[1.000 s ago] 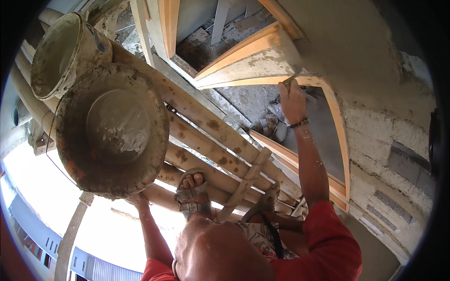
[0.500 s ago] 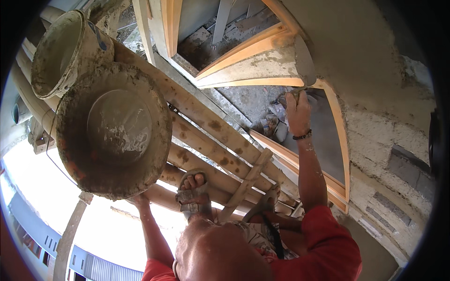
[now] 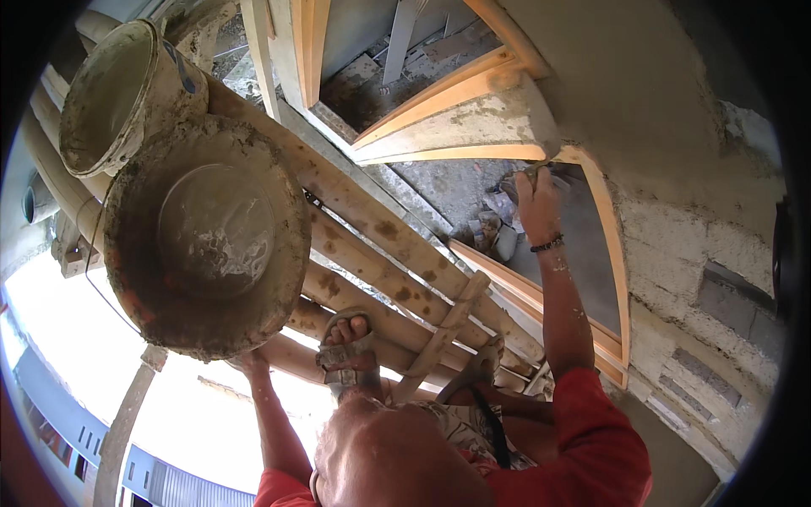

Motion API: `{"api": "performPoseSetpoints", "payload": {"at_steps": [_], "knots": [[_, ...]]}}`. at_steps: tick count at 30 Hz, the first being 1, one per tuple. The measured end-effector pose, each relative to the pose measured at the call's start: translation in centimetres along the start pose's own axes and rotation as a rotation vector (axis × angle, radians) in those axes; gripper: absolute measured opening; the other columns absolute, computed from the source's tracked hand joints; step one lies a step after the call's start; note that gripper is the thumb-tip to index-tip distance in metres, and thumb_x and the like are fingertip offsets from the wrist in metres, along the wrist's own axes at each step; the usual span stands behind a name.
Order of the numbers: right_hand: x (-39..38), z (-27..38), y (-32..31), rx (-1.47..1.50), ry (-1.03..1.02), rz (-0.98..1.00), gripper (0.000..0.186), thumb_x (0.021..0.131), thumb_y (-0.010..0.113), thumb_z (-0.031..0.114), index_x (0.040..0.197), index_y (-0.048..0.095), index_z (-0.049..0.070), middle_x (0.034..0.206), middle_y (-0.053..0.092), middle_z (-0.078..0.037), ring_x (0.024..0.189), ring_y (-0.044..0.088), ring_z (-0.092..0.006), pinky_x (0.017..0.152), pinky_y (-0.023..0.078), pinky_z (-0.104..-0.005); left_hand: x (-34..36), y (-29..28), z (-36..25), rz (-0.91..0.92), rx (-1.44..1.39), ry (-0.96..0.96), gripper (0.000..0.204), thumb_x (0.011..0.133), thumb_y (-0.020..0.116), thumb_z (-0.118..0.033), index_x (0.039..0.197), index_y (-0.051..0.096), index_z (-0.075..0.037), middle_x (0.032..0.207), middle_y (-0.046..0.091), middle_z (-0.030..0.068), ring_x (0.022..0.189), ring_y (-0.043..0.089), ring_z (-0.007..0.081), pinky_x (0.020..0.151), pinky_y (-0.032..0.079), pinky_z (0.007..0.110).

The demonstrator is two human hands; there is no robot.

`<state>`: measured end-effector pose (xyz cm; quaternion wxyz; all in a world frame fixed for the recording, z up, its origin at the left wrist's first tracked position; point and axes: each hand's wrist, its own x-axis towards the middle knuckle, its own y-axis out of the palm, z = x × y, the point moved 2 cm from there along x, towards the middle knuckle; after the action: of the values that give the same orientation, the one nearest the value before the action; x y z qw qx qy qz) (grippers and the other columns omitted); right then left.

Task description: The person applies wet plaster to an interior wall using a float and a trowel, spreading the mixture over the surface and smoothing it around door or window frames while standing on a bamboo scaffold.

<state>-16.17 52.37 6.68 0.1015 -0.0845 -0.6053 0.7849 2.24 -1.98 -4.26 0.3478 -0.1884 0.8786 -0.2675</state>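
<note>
My right hand (image 3: 538, 200), wearing a dark beaded bracelet, is closed round the handle of a trowel. The trowel's grey blade (image 3: 548, 135) is at the end of a plastered strip (image 3: 481, 121) between two orange-brown wooden frames, hard to tell from the mortar there. On the left, a wide, mortar-crusted basin (image 3: 218, 215) has wet grey mix in its bottom. My left hand (image 3: 248, 362) is at the basin's lower rim; its fingers are hidden behind it, so whether it grips the rim or something beneath cannot be seen.
A stained white bucket (image 3: 110, 97) stands beyond the basin. My sandalled feet rest on bamboo poles (image 3: 380, 253) with gaps between them and a crosspiece over them. Unfinished block wall (image 3: 676, 296) rises on the right. Rubble and bags (image 3: 494, 228) lie below the opening.
The trowel blade has turned and shows much less of its face than before. My right hand has shifted very slightly. The left hand and the basin hold their places.
</note>
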Motion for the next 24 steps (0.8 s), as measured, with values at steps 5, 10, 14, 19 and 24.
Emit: {"api": "performPoseSetpoints", "payload": {"at_steps": [5,10,14,19,24], "knots": [[0.5,-0.3,1.4,-0.151,-0.018,0.038,0.035,0.091,0.055,0.032,0.097,0.050,-0.001,0.075,0.062,-0.027,0.071,0.061,-0.0462,0.065,0.048,-0.0544,1.7,0.9,6.6,-0.048,-0.089,0.108,0.082,0.090,0.043,-0.056,0.147,0.021,-0.001,0.151,0.023,0.0199,0.139,0.024,0.0325,0.114,0.022,0.044],[1.5,1.4,3.9,-0.168,0.028,0.138,0.036,0.091,0.054,0.035,0.093,0.052,-0.002,0.080,0.063,-0.027,0.076,0.059,-0.0461,0.067,0.045,-0.0541,3.2,-0.9,11.8,-0.112,0.058,0.119,0.093,0.084,0.051,-0.060,0.148,0.017,-0.002,0.152,0.021,0.0191,0.139,0.023,0.0330,0.114,0.023,0.044],[0.7,1.4,1.7,-0.044,0.039,-0.067,0.037,0.092,0.054,0.035,0.094,0.052,-0.002,0.078,0.062,-0.026,0.076,0.059,-0.0464,0.067,0.046,-0.0536,1.3,1.0,5.4,-0.126,-0.185,0.077,0.084,0.088,0.052,-0.052,0.146,0.020,0.000,0.148,0.027,0.0187,0.135,0.030,0.0327,0.111,0.027,0.044],[0.5,1.1,3.0,-0.108,-0.020,0.045,0.035,0.092,0.053,0.033,0.093,0.049,-0.002,0.076,0.062,-0.027,0.072,0.059,-0.0471,0.068,0.047,-0.0536,0.2,-0.1,-0.4,-0.095,-0.179,0.062,0.064,0.095,0.046,-0.040,0.140,0.033,0.004,0.143,0.036,0.0182,0.130,0.036,0.0301,0.107,0.031,0.042],[0.8,1.2,3.5,-0.120,-0.028,-0.020,0.036,0.091,0.055,0.034,0.094,0.048,-0.002,0.068,0.062,-0.024,0.067,0.059,-0.0466,0.063,0.047,-0.0545,0.2,-0.4,-0.8,-0.233,-0.055,0.169,0.056,0.096,0.046,-0.038,0.131,0.045,0.006,0.134,0.047,0.0182,0.121,0.047,0.0294,0.099,0.040,0.041]]}}
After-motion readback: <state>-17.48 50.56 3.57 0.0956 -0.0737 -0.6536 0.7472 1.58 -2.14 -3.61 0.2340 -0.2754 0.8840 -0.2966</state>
